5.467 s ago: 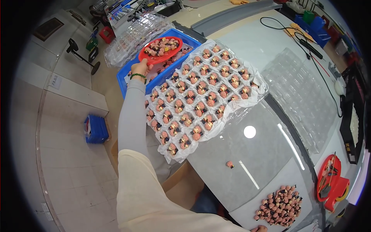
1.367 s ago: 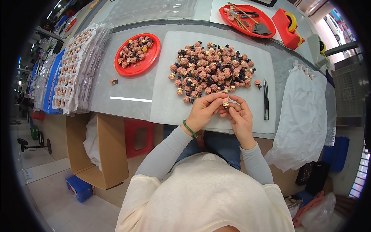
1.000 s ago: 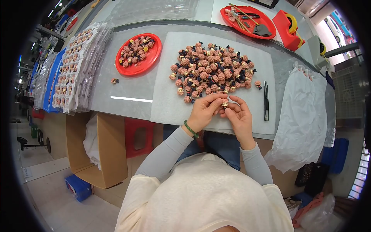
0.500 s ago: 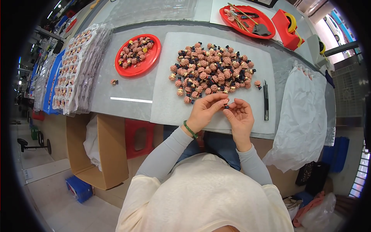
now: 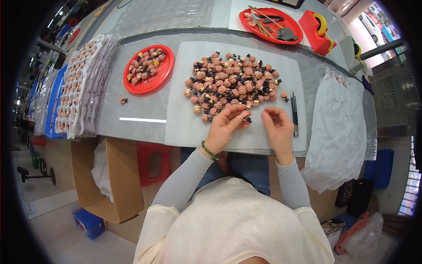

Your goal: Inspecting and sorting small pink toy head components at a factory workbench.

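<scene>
grey worktable (image 5: 145, 115) | cardboard box (image 5: 116, 185) beneath | pale floor (image 5: 66, 229) | daylight upper right

Bare mat (image 5: 193, 127) beside piled parts (image 5: 233, 83)

Both forearms are being extended forward from the lower edge, sleeved in grey to the wrists. The left hand (image 5: 225, 125) is being held palm down, its fingers (image 5: 237, 115) curled and pinched together at the tips. A green band is being worn at the left wrist. The right hand (image 5: 278, 124) is being held just beside it, apart, with fingers (image 5: 267, 112) loosely bent and nothing visibly gripped.
</scene>
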Tool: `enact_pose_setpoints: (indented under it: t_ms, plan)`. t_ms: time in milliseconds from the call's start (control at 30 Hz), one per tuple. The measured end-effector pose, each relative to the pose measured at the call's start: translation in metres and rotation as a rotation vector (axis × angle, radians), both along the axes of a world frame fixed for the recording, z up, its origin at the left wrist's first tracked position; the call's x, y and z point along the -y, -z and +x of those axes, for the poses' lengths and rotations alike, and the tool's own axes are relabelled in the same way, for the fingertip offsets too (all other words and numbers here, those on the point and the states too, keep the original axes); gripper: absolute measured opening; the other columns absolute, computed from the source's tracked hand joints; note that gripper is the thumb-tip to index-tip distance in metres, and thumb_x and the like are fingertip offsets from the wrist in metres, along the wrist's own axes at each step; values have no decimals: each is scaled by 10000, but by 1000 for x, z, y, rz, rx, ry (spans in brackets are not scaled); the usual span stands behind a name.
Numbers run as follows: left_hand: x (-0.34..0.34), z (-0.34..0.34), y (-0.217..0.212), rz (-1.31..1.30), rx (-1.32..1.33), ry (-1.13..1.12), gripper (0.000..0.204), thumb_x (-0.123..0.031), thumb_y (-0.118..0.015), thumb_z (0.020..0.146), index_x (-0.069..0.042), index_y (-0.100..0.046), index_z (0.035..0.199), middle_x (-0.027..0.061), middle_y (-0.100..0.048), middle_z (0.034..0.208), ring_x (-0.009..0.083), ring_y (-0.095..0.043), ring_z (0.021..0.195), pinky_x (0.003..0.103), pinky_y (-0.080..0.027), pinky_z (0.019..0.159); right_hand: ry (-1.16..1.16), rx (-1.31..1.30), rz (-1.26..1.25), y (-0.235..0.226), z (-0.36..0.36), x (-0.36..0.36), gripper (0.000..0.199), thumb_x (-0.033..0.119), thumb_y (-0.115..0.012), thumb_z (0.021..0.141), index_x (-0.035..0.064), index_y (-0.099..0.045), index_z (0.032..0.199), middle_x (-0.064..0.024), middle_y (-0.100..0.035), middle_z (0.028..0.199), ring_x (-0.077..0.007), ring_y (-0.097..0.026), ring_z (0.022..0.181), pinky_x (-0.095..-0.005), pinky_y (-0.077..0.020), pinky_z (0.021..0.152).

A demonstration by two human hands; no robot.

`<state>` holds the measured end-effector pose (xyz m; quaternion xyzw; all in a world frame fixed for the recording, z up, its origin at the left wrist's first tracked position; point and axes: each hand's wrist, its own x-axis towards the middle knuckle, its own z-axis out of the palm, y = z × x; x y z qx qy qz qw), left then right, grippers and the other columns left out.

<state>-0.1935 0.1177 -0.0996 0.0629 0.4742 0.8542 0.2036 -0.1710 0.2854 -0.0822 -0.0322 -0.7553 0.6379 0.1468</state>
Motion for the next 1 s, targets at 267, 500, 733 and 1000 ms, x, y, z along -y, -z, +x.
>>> enact_pose_setpoints:
  t_ms: [267, 500, 733, 1000]
  plan:
    - [1, -1, -2, 54, 99, 18, 278, -132, -449, 924, -12, -473, 1173, 86, -573, 1017, 126, -594, 793, 199, -459, 581, 275, -139, 899, -3, -46, -51, 194, 34, -621, 710, 29, -615, 904, -107, -595, 831, -293, -536, 805, -366, -432, 727]
    - [1, 1, -1, -38, 28, -4, 243, -134, -471, 918, -18, -516, 1126, 28, -569, 874, 41, -467, 627, 163, -372, 508, 288, -142, 762, -3, -27, -36, 212, 38, -637, 744, 23, -613, 955, -94, -618, 871, -210, -587, 787, -304, -468, 691]
    - [-3, 5, -3, -152, -70, 6, 265, -157, -509, 909, -38, -546, 1143, -39, -533, 837, 17, -421, 669, 163, -358, 575, -226, 356, -716, -17, 3, 5, 300, 25, -568, 841, -43, -491, 1123, -96, -606, 943, -131, -598, 739, -213, -492, 633]
    - [-5, 3, 0, -131, 10, -54, 215, -187, -534, 905, -37, -586, 1049, -42, -559, 803, 4, -447, 639, 142, -341, 520, -234, 239, -619, 8, 8, 20, 259, 24, -530, 865, -59, -497, 1108, -122, -602, 948, -148, -599, 744, -231, -491, 635]
